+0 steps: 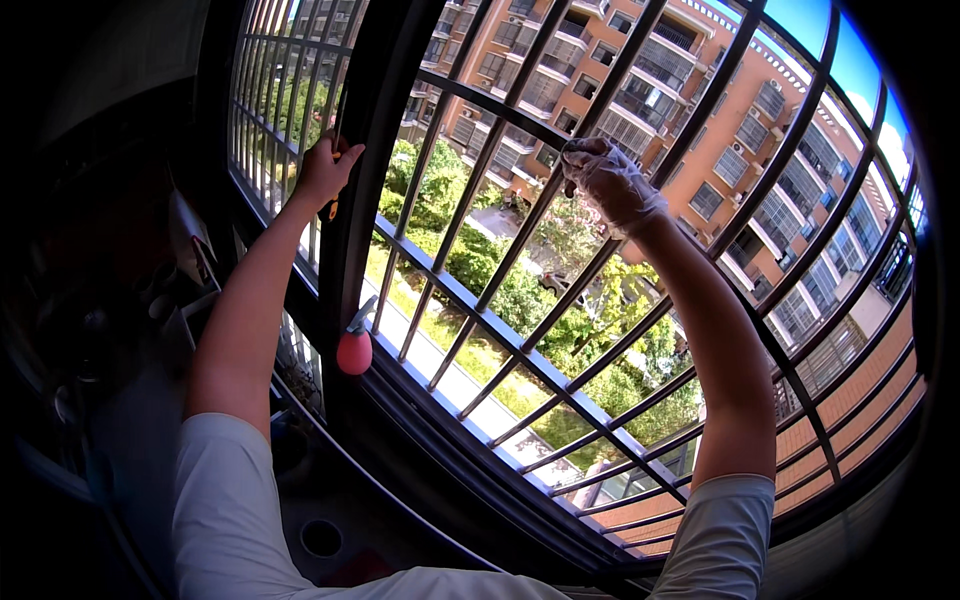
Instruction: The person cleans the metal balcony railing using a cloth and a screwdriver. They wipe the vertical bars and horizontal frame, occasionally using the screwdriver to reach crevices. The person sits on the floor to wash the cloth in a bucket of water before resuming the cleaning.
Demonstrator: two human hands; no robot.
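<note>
At the dark window frame [385, 130], my left hand [326, 172] is bare and closed round a tool with an orange-and-black handle [331, 208]; its working end cannot be made out. Farther right, my right hand [612, 185] wears a thin clear plastic glove. Its fingers are closed on a crumpled greyish clump, which looks like a rag [573, 165], against the window bars [520, 122] where a crossbar meets an upright. The glove hides most of the clump. Below my left hand, a pink bulb with a grey top [354, 350] is beside the frame.
Dark metal bars fill the window, with a lighter lower rail [480, 312]. Outside are trees and an orange-brown apartment building [740, 165]. Shadowed clutter lies at the left, and a pale cord or edge [350, 462] curves below the window.
</note>
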